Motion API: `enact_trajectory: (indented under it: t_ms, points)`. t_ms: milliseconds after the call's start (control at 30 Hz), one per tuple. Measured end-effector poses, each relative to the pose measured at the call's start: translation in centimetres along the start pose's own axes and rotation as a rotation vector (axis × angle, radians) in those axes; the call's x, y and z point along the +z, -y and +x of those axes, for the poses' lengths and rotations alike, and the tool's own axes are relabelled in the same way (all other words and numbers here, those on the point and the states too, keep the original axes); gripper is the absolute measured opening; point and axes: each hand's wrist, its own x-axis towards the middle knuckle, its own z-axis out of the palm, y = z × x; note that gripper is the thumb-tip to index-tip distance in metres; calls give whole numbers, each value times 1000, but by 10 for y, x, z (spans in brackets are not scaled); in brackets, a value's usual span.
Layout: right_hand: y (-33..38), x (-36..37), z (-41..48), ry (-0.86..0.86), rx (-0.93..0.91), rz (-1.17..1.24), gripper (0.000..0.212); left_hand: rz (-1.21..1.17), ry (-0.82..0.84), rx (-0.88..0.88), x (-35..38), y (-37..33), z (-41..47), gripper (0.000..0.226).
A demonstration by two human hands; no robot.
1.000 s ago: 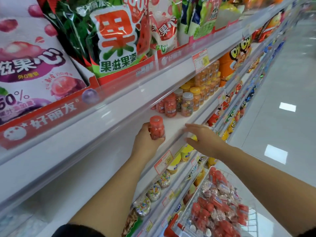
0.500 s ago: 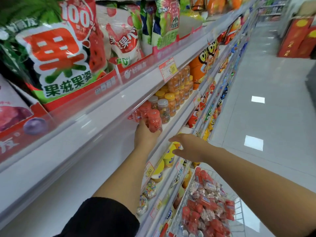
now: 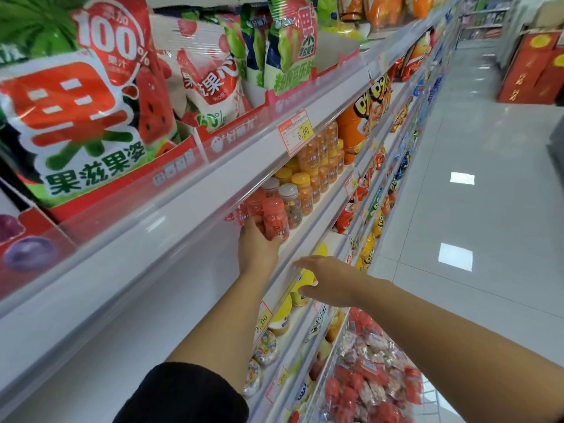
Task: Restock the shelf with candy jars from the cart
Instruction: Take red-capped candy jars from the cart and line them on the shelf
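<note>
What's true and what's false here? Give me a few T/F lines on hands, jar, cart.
1. The left hand grips a red candy jar at the shelf. True.
2. The right hand holds a second jar. False: its fingers are spread and it holds nothing.
3. The cart is empty. False: it holds many red and pale packs.
4. Orange-lidded jars stand further along the same shelf. True.
</note>
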Motion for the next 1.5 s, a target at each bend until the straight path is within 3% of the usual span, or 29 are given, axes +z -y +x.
enact_trajectory:
  t_ms: [133,267,333,400,633,767,933,1200,1300,1433,1500]
  points:
    - [-16,2,-16,22,-10,57,59,-19,-88,-2,-6,-14,-16,43]
    - [-75,16,-43,64,81,106,50,15,-205,217,-12,-37,-69,33]
    - [-115,31,-57,112,151,116,40,29,-94,287,2,-37,-103,26]
    - [-153,49,-67,159,192,112,29,92,50,243,30,-21,-131,20]
    - [-273,131,-89,381,234,27,26,193,433,-215,150,74,-211,21]
    - [-331,170,-94,493,258,-88,39,270,650,-346,211,131,-250,31]
    - [-374,216,-72,513,217,-187,60,397,896,-424,278,185,-279,49]
    - [-394,289,-30,648,81,-317,81,661,931,-232,357,230,-280,77]
    - [-396,303,-22,688,81,-369,76,838,929,-160,364,226,-276,64]
    - [-394,304,-18,667,36,-414,54,997,918,-55,367,228,-270,50]
    - [-391,295,-17,656,62,-442,56,999,924,-1,363,229,-266,48]
